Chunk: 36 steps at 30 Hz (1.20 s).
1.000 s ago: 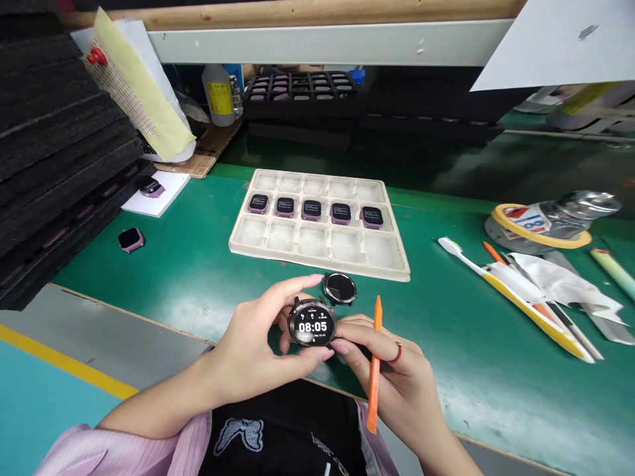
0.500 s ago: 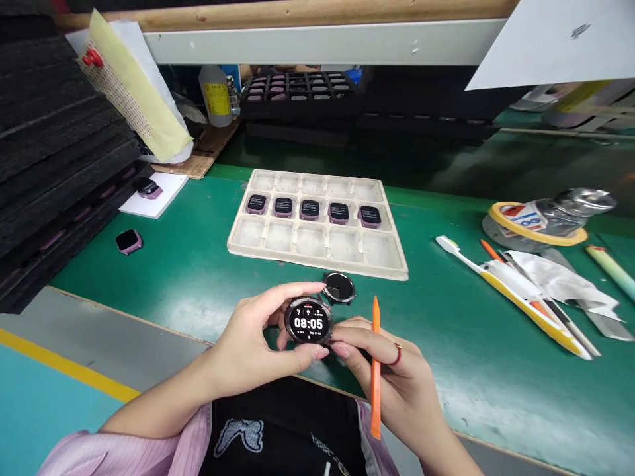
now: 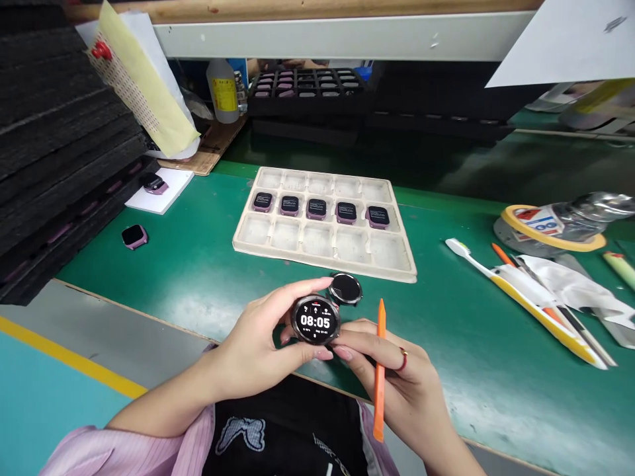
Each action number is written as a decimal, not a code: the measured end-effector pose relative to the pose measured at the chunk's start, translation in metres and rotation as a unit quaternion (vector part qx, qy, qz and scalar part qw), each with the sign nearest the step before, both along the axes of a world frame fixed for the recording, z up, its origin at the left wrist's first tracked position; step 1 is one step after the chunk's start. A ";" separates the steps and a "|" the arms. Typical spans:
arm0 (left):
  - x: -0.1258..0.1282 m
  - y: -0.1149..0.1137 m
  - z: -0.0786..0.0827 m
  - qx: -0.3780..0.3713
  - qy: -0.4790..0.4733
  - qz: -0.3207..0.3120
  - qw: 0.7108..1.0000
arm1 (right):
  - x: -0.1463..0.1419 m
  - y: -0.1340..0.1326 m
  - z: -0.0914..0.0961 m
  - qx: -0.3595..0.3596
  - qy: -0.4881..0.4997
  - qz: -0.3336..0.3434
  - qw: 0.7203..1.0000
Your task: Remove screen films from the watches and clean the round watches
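Right, nearest of all, a butterfly-shaped patch (image 3: 241,434) sits on black cloth at the person's lap. Just beyond, the left hand (image 3: 265,344) curls around a lit round watch (image 3: 315,321), thumb below, forefinger above, its face reading 08:05. And the right hand (image 3: 399,373) has thumb and forefinger pinched together at the watch's lower right edge, an orange stick (image 3: 380,373) lying across that hand, tip pointing away. That lit watch is up over the front of the green worktop (image 3: 198,271); a dark-faced round watch (image 3: 346,289) lies right behind it, though whether they touch, I can't tell. Over on the right, a toothbrush (image 3: 526,303) slants beside a crumpled white wipe (image 3: 570,281). Further out comes the pale tray (image 3: 325,262), five square watches (image 3: 316,209) across its middle row. Off left, a purple-cased watch (image 3: 134,236) lies on the green. At the back, a yellow-labelled bottle (image 3: 225,96) stands near a black compartment tray (image 3: 317,106).
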State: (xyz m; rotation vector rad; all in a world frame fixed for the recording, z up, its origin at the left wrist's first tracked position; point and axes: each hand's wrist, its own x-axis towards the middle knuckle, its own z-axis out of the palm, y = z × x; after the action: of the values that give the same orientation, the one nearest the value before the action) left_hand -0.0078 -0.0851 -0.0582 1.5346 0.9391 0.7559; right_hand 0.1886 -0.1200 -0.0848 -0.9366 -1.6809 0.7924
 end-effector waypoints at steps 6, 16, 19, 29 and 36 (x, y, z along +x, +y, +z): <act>0.001 -0.002 -0.002 0.018 -0.014 0.000 1.000 | 0.000 0.000 -0.001 0.000 0.000 0.003 1.000; 0.001 -0.003 -0.003 0.009 -0.013 0.007 1.000 | -0.001 0.000 -0.001 -0.003 -0.019 0.011 1.000; 0.002 -0.002 -0.003 0.008 -0.013 0.009 1.000 | 0.000 0.000 0.000 -0.009 -0.023 0.011 1.000; 0.004 -0.002 -0.003 -0.001 -0.019 0.009 1.000 | -0.001 -0.002 0.000 -0.028 -0.046 0.012 0.998; 0.005 -0.002 -0.002 -0.003 -0.017 0.011 1.000 | 0.001 -0.003 -0.004 -0.036 -0.050 0.013 0.998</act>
State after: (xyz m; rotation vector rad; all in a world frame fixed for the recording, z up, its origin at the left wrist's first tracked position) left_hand -0.0031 -0.0872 -0.0600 1.5049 0.9332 0.7910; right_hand 0.1900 -0.1234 -0.0883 -1.0207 -1.7644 0.8400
